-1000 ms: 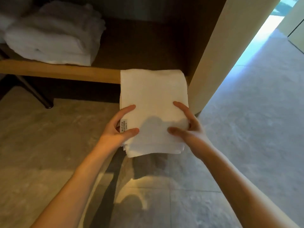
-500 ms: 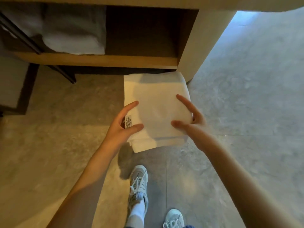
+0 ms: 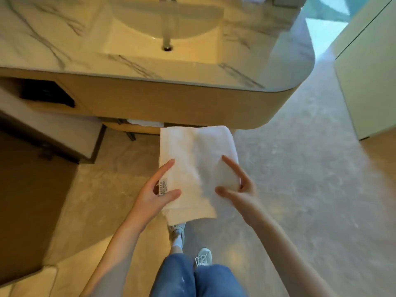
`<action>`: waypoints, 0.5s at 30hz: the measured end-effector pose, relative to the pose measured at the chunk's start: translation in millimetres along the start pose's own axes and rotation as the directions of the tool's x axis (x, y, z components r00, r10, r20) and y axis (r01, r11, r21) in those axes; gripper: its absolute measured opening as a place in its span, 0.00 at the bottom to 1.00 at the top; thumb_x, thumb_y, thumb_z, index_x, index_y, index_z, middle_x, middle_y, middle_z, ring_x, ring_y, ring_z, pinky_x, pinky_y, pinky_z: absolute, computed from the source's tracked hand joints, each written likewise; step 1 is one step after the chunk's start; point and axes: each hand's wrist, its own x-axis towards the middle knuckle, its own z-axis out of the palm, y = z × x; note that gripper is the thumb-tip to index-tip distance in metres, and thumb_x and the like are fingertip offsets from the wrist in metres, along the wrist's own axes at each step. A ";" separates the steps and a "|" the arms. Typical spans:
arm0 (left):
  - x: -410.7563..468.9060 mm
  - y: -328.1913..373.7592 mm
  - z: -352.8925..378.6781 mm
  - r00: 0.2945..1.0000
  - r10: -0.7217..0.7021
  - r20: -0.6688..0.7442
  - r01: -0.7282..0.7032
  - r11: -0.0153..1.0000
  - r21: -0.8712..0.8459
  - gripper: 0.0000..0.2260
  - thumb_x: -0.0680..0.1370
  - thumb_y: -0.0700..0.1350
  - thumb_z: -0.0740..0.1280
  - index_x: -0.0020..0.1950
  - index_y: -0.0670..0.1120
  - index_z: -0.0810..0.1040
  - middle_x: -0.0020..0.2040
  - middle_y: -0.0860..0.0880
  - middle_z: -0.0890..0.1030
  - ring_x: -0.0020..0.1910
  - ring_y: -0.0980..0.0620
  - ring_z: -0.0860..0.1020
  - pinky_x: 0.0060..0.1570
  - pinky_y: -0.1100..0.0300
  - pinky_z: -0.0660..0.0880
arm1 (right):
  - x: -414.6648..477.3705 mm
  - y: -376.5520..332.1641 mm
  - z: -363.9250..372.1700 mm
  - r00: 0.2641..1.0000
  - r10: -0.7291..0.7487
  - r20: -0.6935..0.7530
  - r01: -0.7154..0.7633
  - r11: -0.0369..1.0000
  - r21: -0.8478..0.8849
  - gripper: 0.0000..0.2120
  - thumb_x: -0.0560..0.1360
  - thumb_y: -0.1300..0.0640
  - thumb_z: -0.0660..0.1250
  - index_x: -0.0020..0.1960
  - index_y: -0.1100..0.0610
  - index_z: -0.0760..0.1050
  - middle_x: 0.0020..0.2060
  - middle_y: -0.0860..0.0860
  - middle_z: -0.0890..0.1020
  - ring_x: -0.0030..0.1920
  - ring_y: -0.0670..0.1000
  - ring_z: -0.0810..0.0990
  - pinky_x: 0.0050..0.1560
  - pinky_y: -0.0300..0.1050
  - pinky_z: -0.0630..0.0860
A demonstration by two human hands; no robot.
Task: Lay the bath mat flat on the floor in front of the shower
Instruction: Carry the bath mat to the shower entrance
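A white folded bath mat is held in the air in front of me, above the floor, with a small label at its left edge. My left hand grips its left side, thumb on top beside the label. On the mat's right side my right hand holds it with thumb and forefinger spread over the top. No shower is in view.
A marble vanity top with a sink stands ahead, towels on the shelf under it. A stool or bench sits at the left, a pale cabinet at the right. Grey tiled floor stretches to the right. My feet show below.
My view has risen from the low shelf to above the vanity top. The mat has come up and away from the shelf, still held in both hands.
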 end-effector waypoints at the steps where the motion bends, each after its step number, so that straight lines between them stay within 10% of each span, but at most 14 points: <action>1: -9.4 17.8 0.3 1.000 0.025 0.006 -0.025 1.000 0.010 0.33 0.72 0.39 0.75 0.67 0.69 0.71 0.66 0.70 0.71 0.63 0.66 0.73 0.54 0.66 0.77 | -10.0 -18.2 -1.0 1.000 -0.014 -0.008 0.014 1.000 -0.004 0.37 0.67 0.70 0.73 0.66 0.37 0.74 0.59 0.34 0.78 0.54 0.43 0.81 0.46 0.41 0.81; 11: -16.9 154.2 -26.7 0.965 0.256 0.063 -0.263 0.949 0.174 0.32 0.72 0.44 0.75 0.67 0.71 0.68 0.65 0.78 0.67 0.62 0.79 0.64 0.54 0.72 0.69 | -30.9 -155.9 7.4 0.977 -0.207 -0.048 0.206 0.978 -0.013 0.38 0.67 0.72 0.72 0.65 0.36 0.75 0.55 0.43 0.83 0.50 0.43 0.83 0.43 0.36 0.80; 15: 0.0 186.0 -40.3 0.944 0.314 0.099 -0.324 0.940 0.110 0.32 0.73 0.40 0.75 0.68 0.68 0.70 0.66 0.72 0.70 0.66 0.69 0.69 0.61 0.63 0.74 | -20.4 -187.6 16.4 0.950 -0.309 -0.050 0.310 0.951 0.005 0.37 0.67 0.71 0.73 0.66 0.38 0.74 0.59 0.49 0.81 0.55 0.47 0.81 0.47 0.38 0.80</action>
